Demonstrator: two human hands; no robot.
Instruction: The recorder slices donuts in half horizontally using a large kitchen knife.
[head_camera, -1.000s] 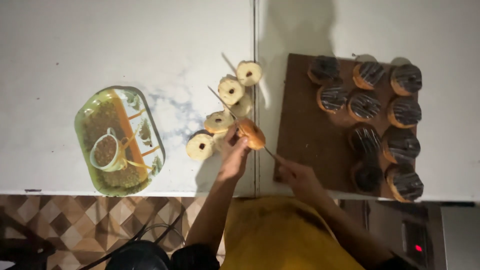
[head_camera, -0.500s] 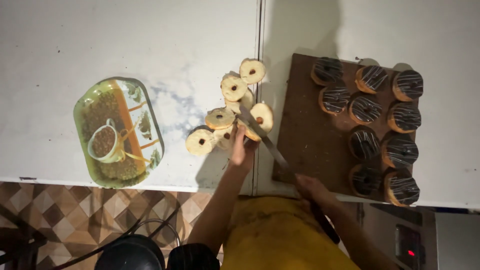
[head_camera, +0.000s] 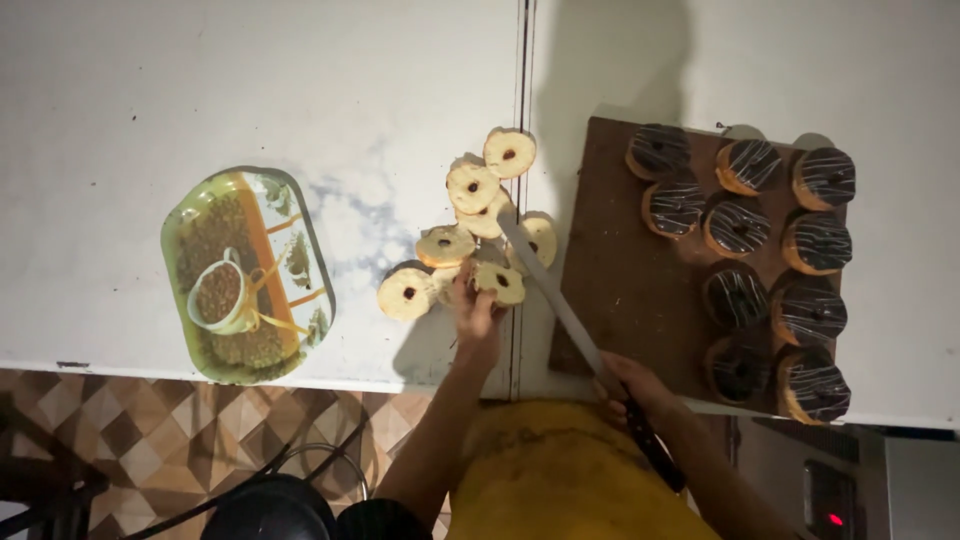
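Observation:
Several cut plain doughnut halves (head_camera: 470, 187) lie in a loose pile on the white table (head_camera: 250, 90). My left hand (head_camera: 474, 312) reaches into the pile's near side, its fingers on one doughnut half (head_camera: 500, 284). My right hand (head_camera: 630, 383) is at the table's near edge, gripping the black handle of a long knife (head_camera: 555, 300). The blade slants up and left, and its tip lies among the halves, beside another half (head_camera: 541, 238).
A brown board (head_camera: 620, 270) on the right carries several chocolate-glazed doughnuts with white stripes (head_camera: 740, 228). A green oval tray (head_camera: 245, 275) printed with a coffee cup lies at the left near the table edge. Patterned floor tiles (head_camera: 130, 440) show below.
A second ago my left hand held a whole doughnut with the knife in it. It now lies as halves in the pile, and my right hand has drawn back to the table edge.

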